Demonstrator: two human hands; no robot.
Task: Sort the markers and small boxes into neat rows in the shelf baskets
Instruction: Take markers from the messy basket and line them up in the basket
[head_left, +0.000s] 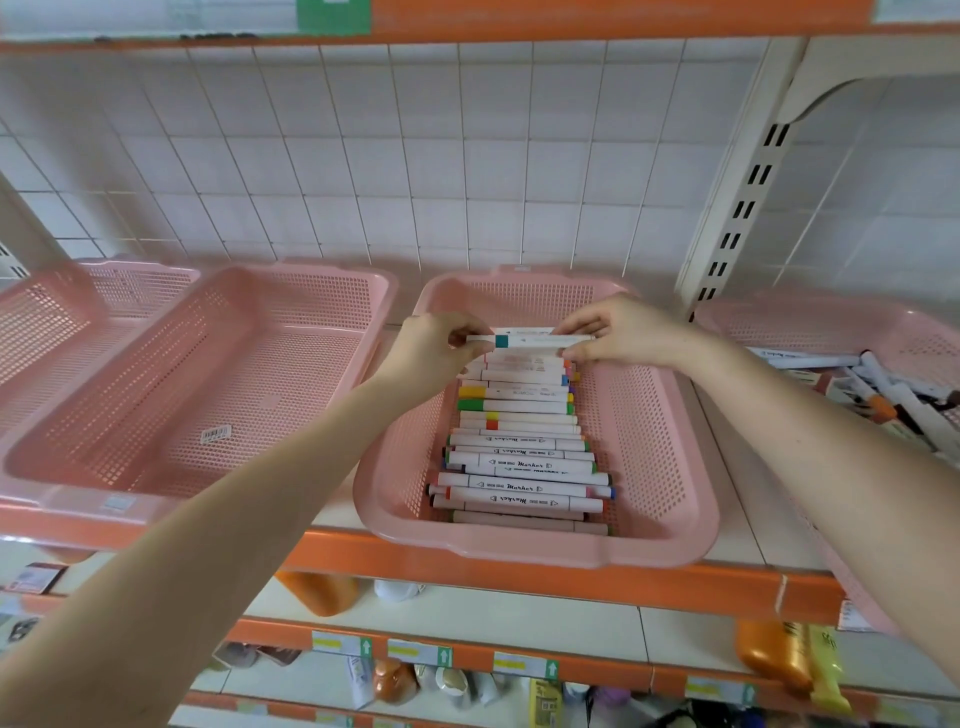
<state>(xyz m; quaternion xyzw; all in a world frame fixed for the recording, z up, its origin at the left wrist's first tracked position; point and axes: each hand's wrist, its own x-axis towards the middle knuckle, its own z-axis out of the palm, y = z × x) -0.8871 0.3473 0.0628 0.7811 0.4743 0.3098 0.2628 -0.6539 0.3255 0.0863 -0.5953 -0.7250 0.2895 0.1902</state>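
Note:
A pink mesh basket (644, 426) sits on the shelf in front of me, holding a row of white markers (519, 447) laid crosswise, one behind another. Over the far end of the row, my left hand (436, 348) and my right hand (618, 338) hold a white marker with a teal band (524, 340) by its two ends, level and crosswise. A second white marker lies just behind it between my fingers.
To the left stand an empty pink basket (218, 395) and another pink basket (57, 312) beyond it. At the right edge a pink basket (914, 332) holds a loose heap of markers (883, 395). An orange shelf edge (519, 566) runs along the front; lower shelves carry goods.

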